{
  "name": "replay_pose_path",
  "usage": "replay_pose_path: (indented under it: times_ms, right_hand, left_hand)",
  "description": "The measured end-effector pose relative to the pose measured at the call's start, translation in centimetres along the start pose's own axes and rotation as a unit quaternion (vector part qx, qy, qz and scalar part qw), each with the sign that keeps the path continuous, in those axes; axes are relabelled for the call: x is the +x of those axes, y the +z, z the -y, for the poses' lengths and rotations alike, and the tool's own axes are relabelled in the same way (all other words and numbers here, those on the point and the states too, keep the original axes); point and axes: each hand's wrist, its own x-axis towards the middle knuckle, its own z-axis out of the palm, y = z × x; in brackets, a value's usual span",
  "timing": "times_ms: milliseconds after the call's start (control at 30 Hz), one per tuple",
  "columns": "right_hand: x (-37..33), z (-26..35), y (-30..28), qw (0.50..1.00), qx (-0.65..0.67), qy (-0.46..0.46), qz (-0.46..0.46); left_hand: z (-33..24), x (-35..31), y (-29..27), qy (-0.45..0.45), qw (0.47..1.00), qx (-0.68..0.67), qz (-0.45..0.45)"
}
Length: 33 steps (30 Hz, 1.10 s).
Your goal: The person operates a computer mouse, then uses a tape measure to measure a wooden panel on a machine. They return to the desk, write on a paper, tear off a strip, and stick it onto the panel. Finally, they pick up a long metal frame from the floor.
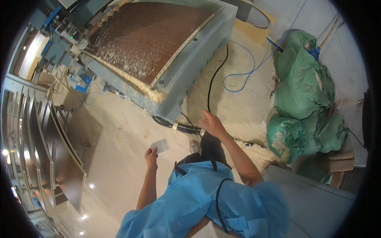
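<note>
My left hand (151, 158) is closed on a small white slip of paper (160, 146), pinching its near edge between thumb and fingers. Faint marks show on the slip, too small to make out. My right hand (213, 124) is raised in front of my body, its fingers loosely bent and apart, with nothing visible in it. Beyond it, a machine bed (186, 67) carries a brown wood-grain panel (154, 33) strewn with pale shavings. Below the right hand, a bundle of black cables (184, 127) runs along the floor from the machine's corner.
Several dark panels (47, 146) stand on edge at the left. Stuffed green sacks (299, 91) lean at the right wall. Sawdust (250, 103) covers the floor beside the machine, where a blue hose (248, 73) curls. A grey cabinet (313, 198) is at the lower right.
</note>
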Motion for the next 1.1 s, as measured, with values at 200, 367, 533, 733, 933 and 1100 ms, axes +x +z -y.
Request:
replay_pose_path:
  times_ms: [200, 367, 533, 733, 933, 1100]
  right_hand:
    - [18.5, -0.2, -5.1, 0.996, -0.051, -0.078, -0.014]
    - [40.6, -1.7, -8.2, 0.983, -0.123, -0.126, 0.05]
    - [60.2, -3.8, -7.8, 0.935, -0.243, -0.218, 0.139]
    - [78.4, -11.7, -15.0, 0.899, -0.35, -0.234, 0.117]
    - [93.4, -25.2, -39.0, 0.685, -0.578, 0.08, -0.436]
    - [87.7, -20.3, -33.4, 0.947, -0.254, -0.137, -0.139]
  left_hand:
    - [-17.7, 3.8, 10.1, 0.083, 0.994, -0.047, 0.052]
    - [-25.9, 7.3, 21.1, 0.125, 0.984, -0.099, 0.085]
    - [-33.4, 12.0, 35.3, 0.077, 0.99, -0.101, 0.056]
    - [-40.7, 17.0, 46.2, -0.017, 0.994, 0.0, 0.107]
    - [-45.2, 20.8, 49.6, -0.057, 0.996, 0.009, 0.071]
    - [-47.6, 22.6, 52.9, -0.093, 0.988, -0.007, 0.121]
